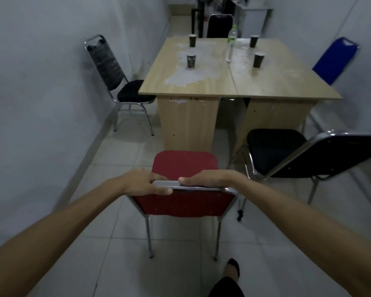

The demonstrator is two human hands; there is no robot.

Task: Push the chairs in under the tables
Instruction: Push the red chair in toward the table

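Observation:
A red chair (185,162) with a chrome frame stands on the tiled floor just in front of me, facing the near end of two light wooden tables (201,86) pushed together. My left hand (144,182) and my right hand (210,179) both grip the top rail of its backrest. The chair's seat is a short gap away from the left table's panel. A black chair (274,151) stands at the right, turned at an angle, by the right table's near end.
A black chair (116,78) stands at the tables' left side near the wall, a blue chair (334,61) at the right side, another black chair (220,25) at the far end. Several dark cups and a plastic bottle (231,40) stand on the tabletops. My foot (231,269) is below.

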